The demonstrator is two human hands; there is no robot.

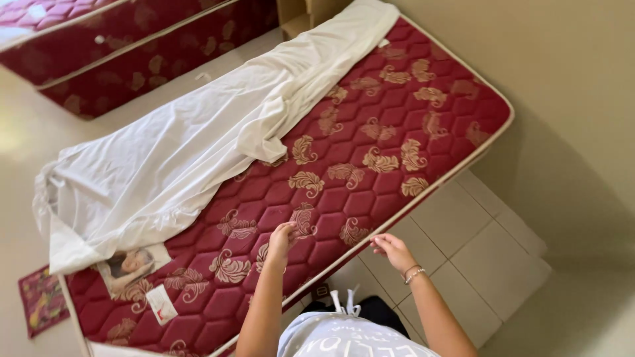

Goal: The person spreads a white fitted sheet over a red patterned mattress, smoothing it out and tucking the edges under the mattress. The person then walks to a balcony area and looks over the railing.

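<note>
- The left hand [282, 239] is resting on the top of the red quilted mattress [370, 172], just inside its near long edge; the fingers are curled loosely and are not gripping anything.
- The right hand [392, 250] is hovering just past that same near edge, above the tiled floor [476, 244]; the fingers are half open and holding nothing. A bracelet [414, 272] is sitting on that wrist.
- The mattress is lying at a slant across the floor, its far end close to the beige wall [569, 86].
- A white sheet [198, 142] is lying bunched along the far long edge, covering roughly half the mattress, well apart from both hands.
- Paper labels [135, 268] are showing near the mattress's left end.
- A second red mattress [132, 46] is lying beyond the sheet.
- A small patterned mat [41, 301] is lying on the floor beside the left corner.
</note>
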